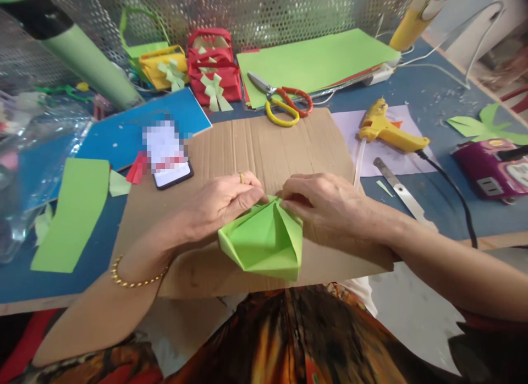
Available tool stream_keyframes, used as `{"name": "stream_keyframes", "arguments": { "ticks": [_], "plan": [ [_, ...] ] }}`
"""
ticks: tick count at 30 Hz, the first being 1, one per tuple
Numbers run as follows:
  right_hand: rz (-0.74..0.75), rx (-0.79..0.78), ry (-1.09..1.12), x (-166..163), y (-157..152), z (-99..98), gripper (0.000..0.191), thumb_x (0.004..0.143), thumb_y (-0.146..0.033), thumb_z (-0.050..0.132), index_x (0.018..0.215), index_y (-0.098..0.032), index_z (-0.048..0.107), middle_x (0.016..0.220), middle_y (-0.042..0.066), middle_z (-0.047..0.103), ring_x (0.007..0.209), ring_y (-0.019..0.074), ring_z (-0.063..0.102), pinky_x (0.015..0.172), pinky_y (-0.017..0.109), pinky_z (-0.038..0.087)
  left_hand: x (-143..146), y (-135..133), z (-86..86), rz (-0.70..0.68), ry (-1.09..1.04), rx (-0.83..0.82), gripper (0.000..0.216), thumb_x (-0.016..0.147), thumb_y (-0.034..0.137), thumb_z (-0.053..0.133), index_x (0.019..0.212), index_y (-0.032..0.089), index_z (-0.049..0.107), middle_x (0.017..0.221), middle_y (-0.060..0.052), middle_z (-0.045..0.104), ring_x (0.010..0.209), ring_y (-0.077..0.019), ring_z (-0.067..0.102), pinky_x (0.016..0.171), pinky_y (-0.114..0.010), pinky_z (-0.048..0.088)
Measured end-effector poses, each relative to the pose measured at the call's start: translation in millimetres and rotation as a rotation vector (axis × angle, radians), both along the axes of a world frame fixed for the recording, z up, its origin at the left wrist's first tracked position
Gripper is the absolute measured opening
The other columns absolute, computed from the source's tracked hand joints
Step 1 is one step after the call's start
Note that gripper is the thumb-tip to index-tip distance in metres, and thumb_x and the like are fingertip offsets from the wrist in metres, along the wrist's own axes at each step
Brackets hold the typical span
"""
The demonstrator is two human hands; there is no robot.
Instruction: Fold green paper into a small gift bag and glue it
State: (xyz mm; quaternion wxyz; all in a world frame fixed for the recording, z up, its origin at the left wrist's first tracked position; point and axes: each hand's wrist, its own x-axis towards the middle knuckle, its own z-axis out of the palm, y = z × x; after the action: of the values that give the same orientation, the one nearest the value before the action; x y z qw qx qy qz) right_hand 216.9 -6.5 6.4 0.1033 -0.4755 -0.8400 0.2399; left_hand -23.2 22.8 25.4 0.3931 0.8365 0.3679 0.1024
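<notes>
The left hand [233, 199] and right hand [324, 205] both pinch the far edge of a folded green paper piece [264, 243], their fingertips close together with the pleats between them. The piece hangs toward the wearer, its hollow side facing up, above a corrugated cardboard sheet [256, 147] that extends beyond both hands. Past the left hand lies a smartphone [173, 177]; further left of that hand is a green paper strip [72, 213]. Beyond the hands, scissors [282, 103] with one yellow and one orange handle overlap the cardboard's far edge. Beyond the right hand rests a yellow glue gun [388, 131].
</notes>
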Motion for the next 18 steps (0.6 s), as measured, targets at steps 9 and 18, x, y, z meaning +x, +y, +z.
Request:
{"name": "stream_keyframes", "arguments": {
  "ticks": [9, 18],
  "plan": [
    [-0.087, 0.015, -0.089, -5, -12, 2.2, 0.023, 0.102, -0.030, 0.043, 0.100, -0.017, 0.062, 0.090, 0.006, 0.069, 0.064, 0.0138, 0.049, 0.059, 0.030, 0.023, 1, 2, -10.1, -0.087, -0.036, 0.139, 0.025, 0.101, 0.031, 0.054, 0.098, 0.024, 0.079, 0.102, -0.006, 0.074, 0.096, -0.0184, 0.069, 0.086, -0.030, 0.053],
    [0.006, 0.063, -0.050, 1, -16, -4.4, 0.025, 0.102, -0.025, 0.040, 0.097, -0.017, 0.063, 0.089, 0.005, 0.064, 0.062, 0.0122, 0.042, 0.060, 0.031, 0.021, 0, 5, -19.7, -0.189, -0.052, 0.163, 0.026, 0.103, 0.028, 0.054, 0.108, 0.025, 0.079, 0.106, -0.007, 0.071, 0.102, -0.0192, 0.065, 0.091, -0.031, 0.053]
  ]
}}
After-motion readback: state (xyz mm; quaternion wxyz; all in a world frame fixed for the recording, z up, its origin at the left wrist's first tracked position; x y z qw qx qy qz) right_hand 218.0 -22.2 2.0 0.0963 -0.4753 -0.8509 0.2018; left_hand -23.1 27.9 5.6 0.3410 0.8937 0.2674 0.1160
